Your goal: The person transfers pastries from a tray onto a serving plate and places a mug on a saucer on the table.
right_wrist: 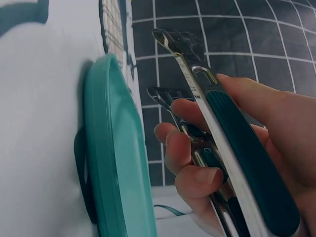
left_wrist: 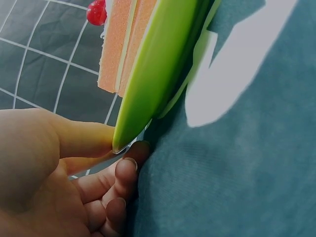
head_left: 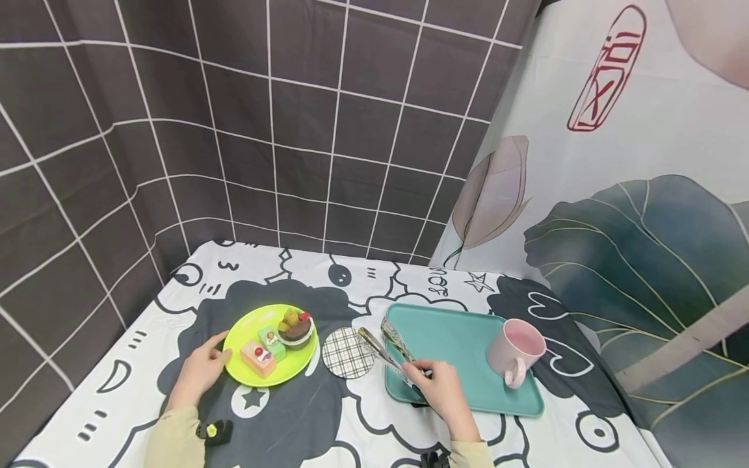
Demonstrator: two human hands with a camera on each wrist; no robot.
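My left hand [head_left: 202,365] pinches the left rim of a yellow-green plate [head_left: 240,329]; in the left wrist view the thumb lies over the rim and fingers curl by its underside. On the plate are a pink cake slice [head_left: 258,359] with a red cherry, a green cake piece [head_left: 272,343] and a brown cupcake [head_left: 296,330] with fruit on top. Metal tongs [right_wrist: 217,128] with dark grip pads are held in my right hand [head_left: 440,388], over the left part of a teal tray [head_left: 450,338]. The tongs' arms stand apart, with nothing between their tips.
A pink mug [head_left: 515,354] stands on the tray's right side, its handle towards me. Between plate and tray lies a round checked coaster [head_left: 348,353]. A patterned cloth [head_left: 316,416] covers the table, and a dark gridded curtain [head_left: 304,130] hangs behind.
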